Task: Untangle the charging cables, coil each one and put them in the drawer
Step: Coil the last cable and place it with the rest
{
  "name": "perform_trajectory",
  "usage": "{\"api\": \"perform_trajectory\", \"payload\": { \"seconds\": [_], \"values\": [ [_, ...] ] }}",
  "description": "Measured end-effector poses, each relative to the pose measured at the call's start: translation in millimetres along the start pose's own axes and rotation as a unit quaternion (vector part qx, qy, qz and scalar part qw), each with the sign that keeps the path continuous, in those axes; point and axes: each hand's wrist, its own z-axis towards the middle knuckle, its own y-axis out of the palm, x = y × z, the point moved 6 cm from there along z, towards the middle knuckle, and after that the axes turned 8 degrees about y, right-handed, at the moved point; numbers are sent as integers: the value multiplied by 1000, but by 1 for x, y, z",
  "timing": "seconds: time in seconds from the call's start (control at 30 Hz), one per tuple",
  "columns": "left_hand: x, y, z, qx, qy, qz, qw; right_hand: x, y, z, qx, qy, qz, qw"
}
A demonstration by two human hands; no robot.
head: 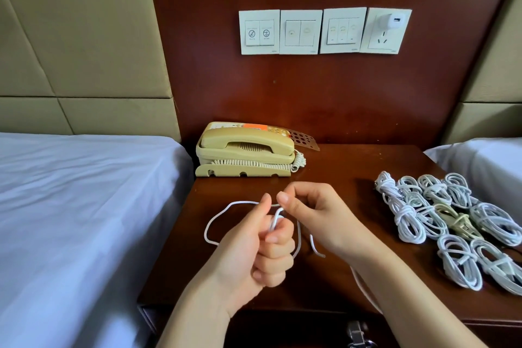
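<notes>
The loose white cable (214, 215) is held over the near middle of the dark wooden nightstand (339, 175), between the two hands. The left hand (254, 246) is clamped on it, fingers curled round a few short folds of the cord and thumb raised. The right hand (316, 215), just beside and to the right, pinches the same cord between thumb and forefinger, close to the left thumb tip. From the left hand a wide loop of the cable swings out to the left and lies on the tabletop. Another loop hangs down between the hands, a short free end curls near the right wrist, and a further stretch passes under the right forearm toward the near edge. On the right side of the nightstand, well apart from the hands, lies a heap of coiled cables (415, 217), each wound into a bundle. Most are white, and a yellowish one (459, 220) lies among them. At the far left of the tabletop stands a beige telephone (243, 150) with its curly cord along the front. Above it, on the red-brown wall panel (310, 99), is a row of white switch plates (300, 32). A white charger (391, 21) is plugged into the rightmost one. Beds with white sheets flank the nightstand, one on the left (84, 206) and one on the right (480, 158).
</notes>
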Motion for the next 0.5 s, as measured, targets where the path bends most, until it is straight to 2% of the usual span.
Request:
{"api": "perform_trajectory", "payload": {
  "seconds": [0.1, 0.2, 0.4, 0.5],
  "values": [
    [7, 1, 2, 0, 31, -25, 999, 14, 8, -5, -59, 56, 16, 997],
    [13, 2, 4, 23, 50, -76, 996, 26, 17, -15, -108, 95, -34, 989],
    [24, -9, 8, 84, 95, -109, 986, 19, 23, -33, -148, 128, -181, 964],
    [23, -16, 9, 130, 111, -98, 980, 0, 28, -40, -151, 100, -228, 957]
  ]
}}
